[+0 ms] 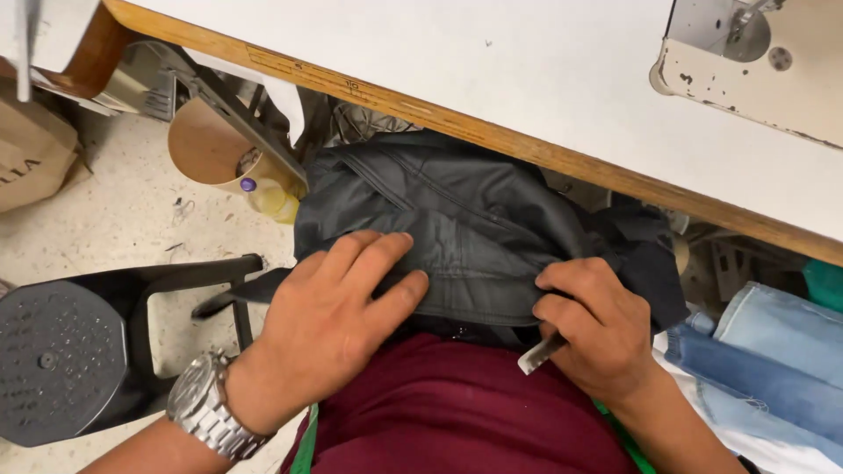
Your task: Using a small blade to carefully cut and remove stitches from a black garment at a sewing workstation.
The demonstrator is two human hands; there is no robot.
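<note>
A dark grey garment (465,219) lies bunched on my lap, below the edge of the sewing table (457,61). My left hand (329,316), with a metal wristwatch (206,408) on the wrist, lies flat on the garment's near left part, fingers spread. My right hand (597,329) pinches the garment's folded edge at the right and also holds a small metal tool (538,354), whose tip pokes out below the fingers. I wear a maroon top (457,412).
A cream sewing machine (755,61) sits at the table's far right. A black plastic stool (79,351) stands on the floor at left. A cardboard cone and a yellow bottle (268,197) hang under the table. Blue denim pieces (773,351) are piled at right.
</note>
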